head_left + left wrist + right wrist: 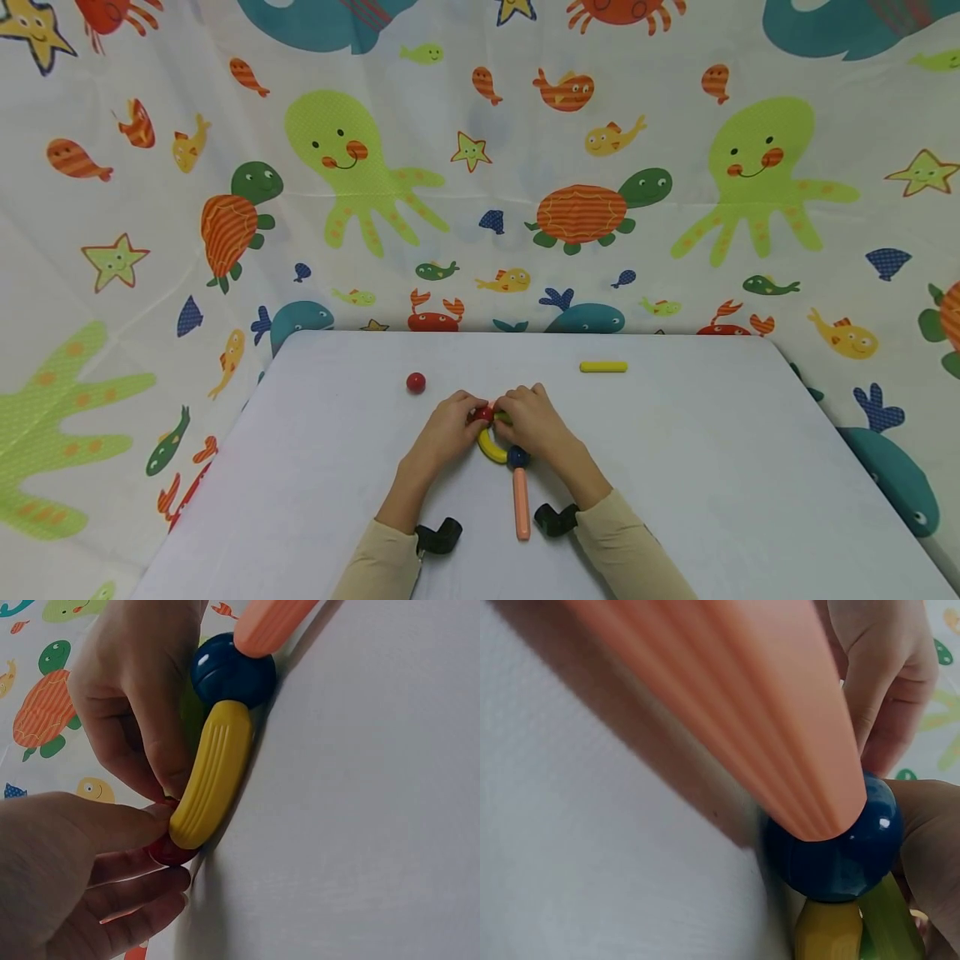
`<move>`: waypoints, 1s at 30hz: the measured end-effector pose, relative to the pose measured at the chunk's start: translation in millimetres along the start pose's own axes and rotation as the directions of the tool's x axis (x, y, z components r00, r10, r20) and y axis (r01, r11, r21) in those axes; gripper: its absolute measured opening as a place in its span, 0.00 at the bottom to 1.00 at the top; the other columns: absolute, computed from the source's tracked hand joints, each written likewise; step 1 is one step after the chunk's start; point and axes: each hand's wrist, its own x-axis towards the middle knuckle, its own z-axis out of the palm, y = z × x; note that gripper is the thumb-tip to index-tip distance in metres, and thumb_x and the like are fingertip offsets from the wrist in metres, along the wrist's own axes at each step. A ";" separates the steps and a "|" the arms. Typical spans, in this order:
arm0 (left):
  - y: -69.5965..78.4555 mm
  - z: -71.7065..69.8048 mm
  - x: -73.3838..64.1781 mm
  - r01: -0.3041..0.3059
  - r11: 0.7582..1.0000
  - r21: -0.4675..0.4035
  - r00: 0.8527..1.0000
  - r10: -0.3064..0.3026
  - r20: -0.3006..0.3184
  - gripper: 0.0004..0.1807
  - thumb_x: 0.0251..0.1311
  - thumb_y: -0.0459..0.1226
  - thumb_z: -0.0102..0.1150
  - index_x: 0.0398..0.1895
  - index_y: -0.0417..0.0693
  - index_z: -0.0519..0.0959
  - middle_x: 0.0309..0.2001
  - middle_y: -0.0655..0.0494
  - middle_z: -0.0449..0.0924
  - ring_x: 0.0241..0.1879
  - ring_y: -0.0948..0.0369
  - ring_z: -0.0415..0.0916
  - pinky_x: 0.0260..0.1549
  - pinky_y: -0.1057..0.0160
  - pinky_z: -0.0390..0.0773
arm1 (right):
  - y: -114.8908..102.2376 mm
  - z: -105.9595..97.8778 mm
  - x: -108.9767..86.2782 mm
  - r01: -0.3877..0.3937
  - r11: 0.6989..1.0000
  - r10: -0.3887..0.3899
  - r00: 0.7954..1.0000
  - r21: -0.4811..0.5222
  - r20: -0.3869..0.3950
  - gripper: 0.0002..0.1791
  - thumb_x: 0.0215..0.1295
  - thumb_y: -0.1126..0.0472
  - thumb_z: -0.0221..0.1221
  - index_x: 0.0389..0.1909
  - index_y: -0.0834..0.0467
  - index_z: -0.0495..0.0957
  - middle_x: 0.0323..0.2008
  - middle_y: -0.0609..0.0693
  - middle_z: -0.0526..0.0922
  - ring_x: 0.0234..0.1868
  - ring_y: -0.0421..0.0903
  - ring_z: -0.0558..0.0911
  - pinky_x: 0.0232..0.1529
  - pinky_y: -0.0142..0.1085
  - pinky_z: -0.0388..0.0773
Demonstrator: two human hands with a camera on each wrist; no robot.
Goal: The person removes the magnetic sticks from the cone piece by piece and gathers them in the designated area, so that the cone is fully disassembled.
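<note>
My left hand (452, 427) pinches a red ball (171, 851) at one end of a curved yellow rod (492, 447). Close beside it, my right hand (534, 418) pinches a green rod (890, 919), mostly covered by the fingers. Both rods meet a dark blue ball (517, 457) at their near ends. From that ball a straight coral rod (522, 504) extends toward the person. A bit of pink (492, 405) shows between the hands; what it belongs to is hidden. Whether the green rod touches the red ball cannot be seen.
A loose red ball (416, 382) lies on the white table (300, 467) beyond the left hand. Farther right at the back is a straight yellow rod (603, 367). A sea-animal printed cloth (495, 275) hangs behind the table. Black wrist devices (440, 537) sit on both wrists.
</note>
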 end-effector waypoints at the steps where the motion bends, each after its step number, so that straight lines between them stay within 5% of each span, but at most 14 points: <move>1: -0.1 0.3 0.1 -0.001 1.000 -0.001 1.000 0.001 -0.001 0.17 0.61 0.35 0.67 0.53 0.40 0.82 0.45 0.50 0.81 0.40 0.59 0.79 0.45 0.58 0.83 | 0.5 0.1 -0.3 -0.001 1.000 0.001 1.000 0.003 -0.003 0.10 0.63 0.54 0.67 0.42 0.54 0.86 0.38 0.45 0.88 0.40 0.44 0.80 0.42 0.38 0.65; 13: 1.9 -0.8 0.6 0.033 0.999 -0.016 0.999 -0.032 0.021 0.18 0.62 0.35 0.67 0.54 0.41 0.82 0.46 0.50 0.81 0.42 0.59 0.79 0.47 0.59 0.83 | 8.0 -7.1 -5.6 -0.092 0.992 0.092 0.996 0.084 0.005 0.13 0.64 0.52 0.67 0.45 0.54 0.87 0.40 0.46 0.88 0.44 0.45 0.80 0.48 0.40 0.67; 30: 1.9 -1.5 1.4 0.053 0.998 -0.013 0.998 -0.053 0.029 0.18 0.63 0.36 0.66 0.55 0.42 0.82 0.47 0.50 0.81 0.43 0.59 0.78 0.48 0.59 0.83 | 37.0 -27.1 -28.9 -0.156 0.967 0.176 0.981 0.199 -0.085 0.12 0.63 0.57 0.68 0.46 0.57 0.85 0.41 0.48 0.84 0.47 0.47 0.81 0.55 0.45 0.79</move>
